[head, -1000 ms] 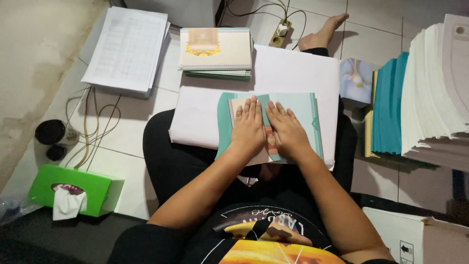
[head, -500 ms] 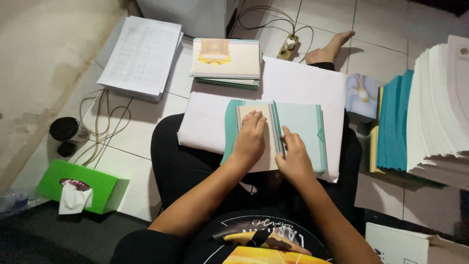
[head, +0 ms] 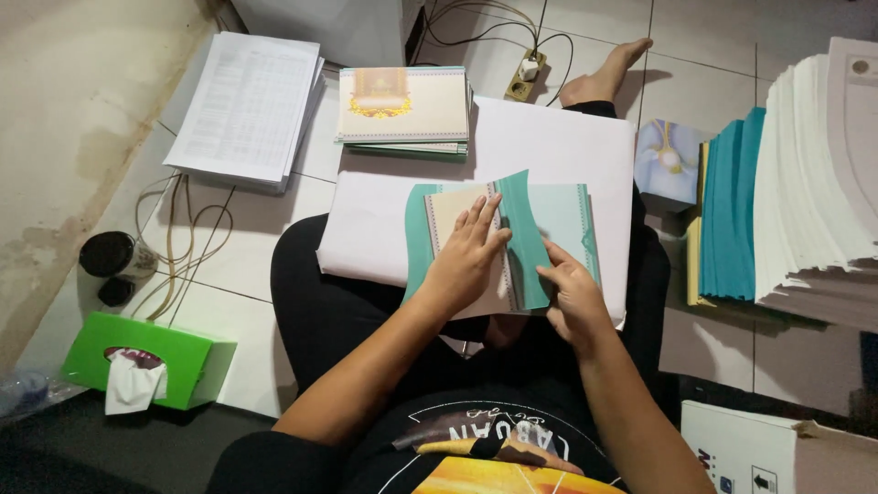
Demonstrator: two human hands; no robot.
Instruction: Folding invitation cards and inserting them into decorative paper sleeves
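You sit cross-legged on the tiled floor (head: 265, 265) with a wide white sheet (head: 558, 146) spread over your lap as a work surface. To your right stands a tall stack of white paper (head: 823, 183), and just beside it a row of teal covers (head: 727, 210) on edge. Ahead lie a pile of cream certificates (head: 402, 102) and a sheaf of printed pages (head: 247, 105). A green tissue box (head: 146, 357) sits well off to your left.

The thing in hand is the teal folder (head: 558, 229), lying open on the white sheet over your lap, with a cream card (head: 453, 206) inside its left half. Your left hand (head: 466, 265) lies flat on that card, fingers together and stretched forward, pinning it. Your right hand (head: 572, 293) has its fingers closed on the lower end of the teal flap (head: 526, 233), which stands up curved between the two halves.

Judge the folder as light card: stiff enough to hold that curve, but quick to crease if you bend it off its fold line. The surface looks smooth, so it will likely slide on the white sheet unless you keep the flat palm down. Take the flap by its edge near the fold, with fingertips only, and press along the crease rather than across it. The cream card is thinner and would dent at the corners, so hold it by pressure from above, not by pinching.
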